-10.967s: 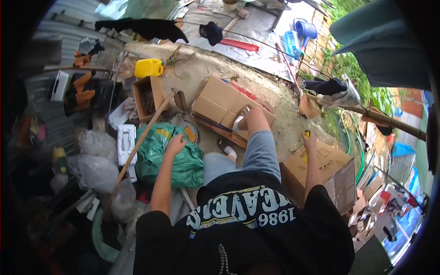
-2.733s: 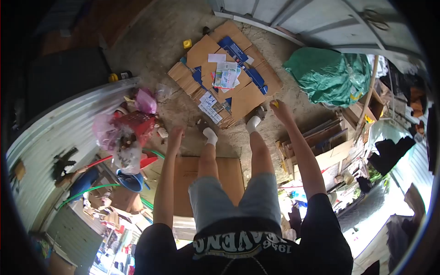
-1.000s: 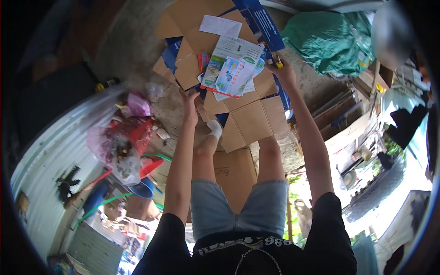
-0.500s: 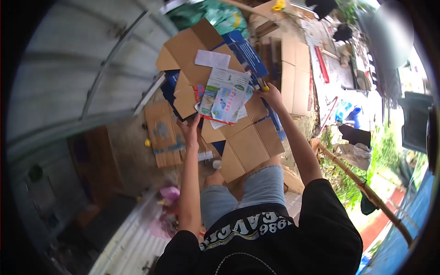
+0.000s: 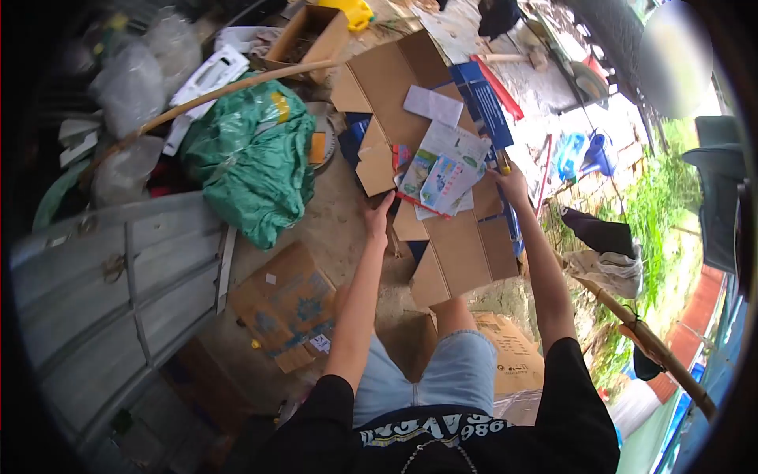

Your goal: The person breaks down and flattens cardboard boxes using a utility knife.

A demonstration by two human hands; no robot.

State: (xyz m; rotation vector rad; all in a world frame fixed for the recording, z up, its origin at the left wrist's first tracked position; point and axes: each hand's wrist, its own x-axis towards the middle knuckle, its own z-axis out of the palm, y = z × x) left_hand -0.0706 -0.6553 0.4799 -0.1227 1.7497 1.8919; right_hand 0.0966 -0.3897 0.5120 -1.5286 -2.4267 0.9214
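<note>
Flattened cardboard stack [image 5: 462, 257], one, brown with dark blue printed panels, held up off the ground in front of me, above my knees; 2.7 seconds ago it lay on the floor by my feet. Left hand [image 5: 377, 220], one, mine, clamped on the stack's left edge, thumb uppermost. Right hand [image 5: 513, 186], one, mine, clamped on the right edge, with one yellow-handled tool [image 5: 504, 167] also in it, mostly hidden by my fingers. Loose papers on top, at least four: one plain white slip [image 5: 434, 105], one green-and-white leaflet [image 5: 467, 148], one pale blue slip [image 5: 446, 183], and others overlapped, exact number not readable. Green bag [image 5: 253, 162], one, now left of the stack; half a second ago it showed beyond the stack's far edge, my view having turned since. Stick [image 5: 201, 99], one, lying across the top of that bag. Clear plastic bags, three visible, further left. Yellow jug [image 5: 347, 12], one, beside one open box [image 5: 312, 43]. Flattened brown carton [image 5: 288, 304], one, on the floor, lower left. Printed box [image 5: 509, 351], one, near my knees on the right.
</note>
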